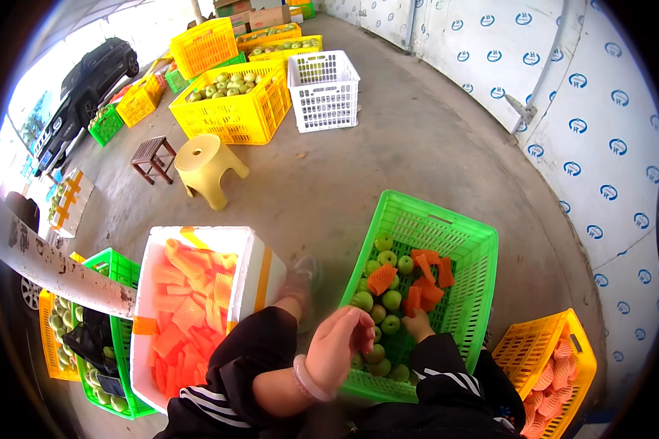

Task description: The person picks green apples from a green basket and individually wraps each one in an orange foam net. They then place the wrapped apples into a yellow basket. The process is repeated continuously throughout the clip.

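Observation:
A green plastic crate [483, 293] stands before me, with green apples [391, 300] along its left side and loose orange foam nets [430, 294] near its middle. One orange foam net [382, 279] covers a fruit among the apples. Inside the crate, my right hand [419, 325] has its fingers closed at the end of an orange foam net [413, 300]. My left hand [340, 350], with a pale bangle at the wrist, hangs over the crate's near left edge. Its fingers curl inward and pressed together, and no object shows in them.
Left of my leg, a white foam box [252, 271] holds orange foam nets. A fruit-filled green crate [121, 263] stands beyond it, near a slanting pole [66, 267]. An orange crate [523, 333] sits right. Ahead are stools [206, 168], a yellow crate [231, 117] and a white crate [324, 99].

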Tool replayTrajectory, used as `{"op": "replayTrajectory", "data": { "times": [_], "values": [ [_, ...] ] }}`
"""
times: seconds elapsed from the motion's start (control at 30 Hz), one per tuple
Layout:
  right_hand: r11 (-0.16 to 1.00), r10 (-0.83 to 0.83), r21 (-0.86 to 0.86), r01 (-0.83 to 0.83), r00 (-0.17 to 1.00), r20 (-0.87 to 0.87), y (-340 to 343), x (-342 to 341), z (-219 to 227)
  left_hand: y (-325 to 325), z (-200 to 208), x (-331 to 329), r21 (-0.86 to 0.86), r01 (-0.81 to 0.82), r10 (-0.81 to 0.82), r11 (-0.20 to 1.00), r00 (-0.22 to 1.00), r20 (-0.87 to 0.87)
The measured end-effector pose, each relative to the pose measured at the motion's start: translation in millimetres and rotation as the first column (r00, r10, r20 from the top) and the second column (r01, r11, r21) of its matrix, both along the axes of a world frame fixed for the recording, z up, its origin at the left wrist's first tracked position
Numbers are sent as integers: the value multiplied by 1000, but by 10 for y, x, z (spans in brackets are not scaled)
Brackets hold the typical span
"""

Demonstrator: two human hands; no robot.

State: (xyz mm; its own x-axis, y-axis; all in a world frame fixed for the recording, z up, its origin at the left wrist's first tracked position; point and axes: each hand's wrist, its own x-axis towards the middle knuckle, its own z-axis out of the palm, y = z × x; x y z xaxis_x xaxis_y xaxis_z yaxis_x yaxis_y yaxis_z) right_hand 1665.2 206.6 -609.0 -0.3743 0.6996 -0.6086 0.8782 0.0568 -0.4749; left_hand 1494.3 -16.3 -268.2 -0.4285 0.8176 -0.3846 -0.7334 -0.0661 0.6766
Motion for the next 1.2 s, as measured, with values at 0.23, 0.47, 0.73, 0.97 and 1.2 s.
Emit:
{"op": "replayTrajectory", "data": {
  "times": [0.23, 0.47, 0.73, 0.97, 1.2],
  "values": [
    [878, -420, -66, 474, 699, -578, -200, -50, 736, 100, -213, 99, -28, 60, -64, 998, 984, -165],
    [936, -336, -298, 189, 218, -916, -929, -505, 2336, 258, -475, 40, -21, -192, 54, 981, 377, -924],
    [939, -343, -342, 13, 22, -939, -1394, -390, 3050, 113, -248, 147, 25, 186, -112, 982, 686, -719],
    [973, -126, -63, 223, 283, -951, -1287, -188, 2793, 107, -417, 215, -71, 264, -199, 962, 497, -845],
    [900, 320, 435, -15, 700, -638, -1467, -190, 3255, 196, -412, 63, -254, -6, -195, 967, 622, -759]
  ]
}}
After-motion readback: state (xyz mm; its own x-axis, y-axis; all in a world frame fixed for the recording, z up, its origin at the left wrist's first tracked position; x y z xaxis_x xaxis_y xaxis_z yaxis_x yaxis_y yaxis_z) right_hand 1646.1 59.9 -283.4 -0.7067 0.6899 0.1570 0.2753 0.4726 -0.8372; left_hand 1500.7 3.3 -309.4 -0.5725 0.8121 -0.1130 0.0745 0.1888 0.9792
